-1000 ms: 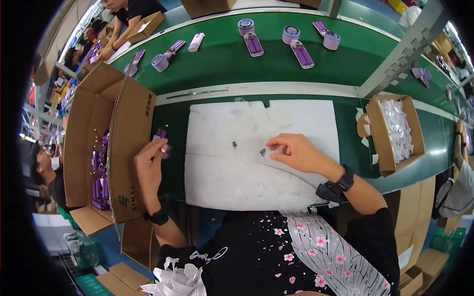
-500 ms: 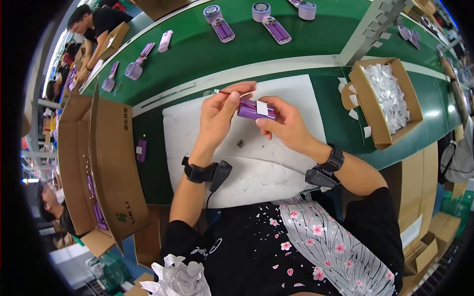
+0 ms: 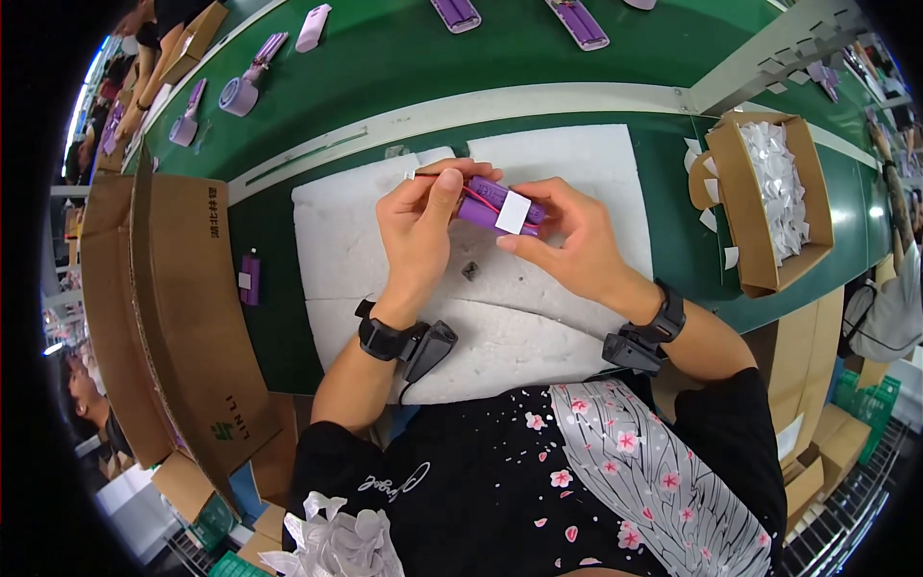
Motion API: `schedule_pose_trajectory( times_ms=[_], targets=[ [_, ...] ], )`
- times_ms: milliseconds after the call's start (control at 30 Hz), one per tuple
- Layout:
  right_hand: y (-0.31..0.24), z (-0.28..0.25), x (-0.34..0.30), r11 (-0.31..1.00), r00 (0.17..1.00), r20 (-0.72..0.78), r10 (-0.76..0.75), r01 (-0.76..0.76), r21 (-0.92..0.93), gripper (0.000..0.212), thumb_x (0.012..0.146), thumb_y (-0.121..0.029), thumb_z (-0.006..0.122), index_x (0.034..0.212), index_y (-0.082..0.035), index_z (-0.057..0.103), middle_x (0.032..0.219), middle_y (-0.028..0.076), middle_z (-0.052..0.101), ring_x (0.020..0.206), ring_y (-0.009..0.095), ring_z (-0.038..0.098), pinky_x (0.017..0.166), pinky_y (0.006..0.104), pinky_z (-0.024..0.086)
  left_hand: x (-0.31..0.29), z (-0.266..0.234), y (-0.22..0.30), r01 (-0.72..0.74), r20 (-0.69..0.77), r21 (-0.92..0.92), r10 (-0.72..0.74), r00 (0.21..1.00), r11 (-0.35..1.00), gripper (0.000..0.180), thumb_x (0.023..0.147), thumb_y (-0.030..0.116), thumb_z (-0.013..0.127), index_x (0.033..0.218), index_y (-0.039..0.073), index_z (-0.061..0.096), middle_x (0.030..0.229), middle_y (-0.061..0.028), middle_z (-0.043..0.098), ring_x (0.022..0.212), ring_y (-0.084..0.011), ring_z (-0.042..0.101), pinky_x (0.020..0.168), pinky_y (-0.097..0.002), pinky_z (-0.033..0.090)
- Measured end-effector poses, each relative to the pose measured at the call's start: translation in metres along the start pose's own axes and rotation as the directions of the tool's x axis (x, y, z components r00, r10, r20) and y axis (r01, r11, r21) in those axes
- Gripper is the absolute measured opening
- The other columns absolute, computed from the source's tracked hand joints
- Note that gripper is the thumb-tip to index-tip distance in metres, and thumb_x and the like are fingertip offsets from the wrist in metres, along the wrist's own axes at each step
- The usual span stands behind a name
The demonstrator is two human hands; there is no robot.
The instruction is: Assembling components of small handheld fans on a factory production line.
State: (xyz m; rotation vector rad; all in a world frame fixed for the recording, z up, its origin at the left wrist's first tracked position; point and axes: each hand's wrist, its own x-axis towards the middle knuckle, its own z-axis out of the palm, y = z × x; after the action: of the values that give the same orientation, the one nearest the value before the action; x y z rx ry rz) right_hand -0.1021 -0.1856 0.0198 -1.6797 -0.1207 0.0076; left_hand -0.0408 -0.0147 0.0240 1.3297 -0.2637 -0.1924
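Both hands meet over the white pad (image 3: 577, 154) on the green counter (image 3: 288, 317). The left hand (image 3: 418, 231) and the right hand (image 3: 567, 245) share one purple pack (image 3: 500, 204), held off the pad between them. The left grip is closed on the pack's left end, thumb on top and fingers curled behind. The right grip is closed on its right end, thumb pressed to the near edge beneath a white label (image 3: 512, 212). A red wire (image 3: 481, 197) runs along the pack from under the left thumb.

A small dark bit (image 3: 470, 271) lies on the pad just below the grips. Well left of the left grip, a second purple pack (image 3: 250, 279) lies on the counter beside a large open carton (image 3: 183, 317). Well right of the right grip stands a small box (image 3: 760, 192) filled with white slips. Beyond the grips, more purple packs (image 3: 577, 21) lie along the conveyor belt (image 3: 404, 58), with a tape roll (image 3: 236, 96) far to the left.
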Motion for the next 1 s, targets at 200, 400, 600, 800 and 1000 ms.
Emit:
schedule_pose_trajectory(
  times_ms=[200,400,600,800,1000],
  targets=[
    [-0.004,0.000,-0.001,0.975,0.990,-0.033,-0.136,0.127,-0.181,0.043,0.075,-0.012,0.077,0.110,0.001,0.057,0.093,0.011,0.066,0.078,0.014,0.064,0.068,0.0265,0.052,-0.005,0.007,0.001,-0.004,-0.028,-0.116,0.001,1.000,0.993,0.031,0.096,0.023,0.052,0.105,-0.006,0.060,0.097,-0.0171,0.067,0.092,-0.0260,0.066,0.074,-0.0299,0.054],
    [0.002,-0.005,-0.003,0.972,0.979,0.030,-0.201,0.203,-0.122,0.042,0.073,-0.008,0.076,0.111,0.001,0.059,0.093,0.011,0.067,0.076,0.014,0.064,0.065,0.0254,0.053,-0.003,0.005,0.001,-0.003,-0.094,-0.117,-0.008,0.996,0.993,0.031,0.096,0.023,0.052,0.106,-0.006,0.059,0.094,-0.0173,0.067,0.087,-0.0261,0.067,0.073,-0.0318,0.055],
    [-0.003,0.003,-0.002,0.931,0.955,0.028,-0.294,0.293,-0.217,0.042,0.070,-0.001,0.074,0.111,0.000,0.061,0.089,0.010,0.066,0.069,0.013,0.063,0.059,0.0242,0.052,-0.005,0.004,-0.001,-0.063,-0.076,0.026,0.065,0.995,0.998,0.030,0.096,0.023,0.051,0.106,-0.004,0.056,0.093,-0.0213,0.066,0.086,-0.0319,0.067,0.069,-0.0342,0.057],
    [-0.004,0.003,-0.005,0.908,0.948,0.056,-0.313,0.316,-0.277,0.045,0.069,0.001,0.074,0.112,0.000,0.060,0.086,0.009,0.066,0.066,0.013,0.063,0.058,0.0246,0.053,-0.007,0.014,0.002,-0.052,-0.135,0.030,0.056,0.989,0.998,0.026,0.095,0.018,0.054,0.103,-0.005,0.061,0.089,-0.0179,0.068,0.081,-0.0254,0.068,0.070,-0.0301,0.055],
    [-0.003,0.007,-0.004,0.912,0.957,0.020,-0.290,0.282,-0.299,0.048,0.068,0.001,0.073,0.114,-0.001,0.058,0.088,0.009,0.066,0.067,0.013,0.064,0.061,0.0244,0.054,-0.010,0.016,-0.002,-0.052,-0.126,0.025,0.055,0.991,0.998,0.026,0.094,0.018,0.055,0.103,-0.006,0.062,0.087,-0.0164,0.068,0.080,-0.0218,0.068,0.071,-0.0282,0.054]
  ],
)
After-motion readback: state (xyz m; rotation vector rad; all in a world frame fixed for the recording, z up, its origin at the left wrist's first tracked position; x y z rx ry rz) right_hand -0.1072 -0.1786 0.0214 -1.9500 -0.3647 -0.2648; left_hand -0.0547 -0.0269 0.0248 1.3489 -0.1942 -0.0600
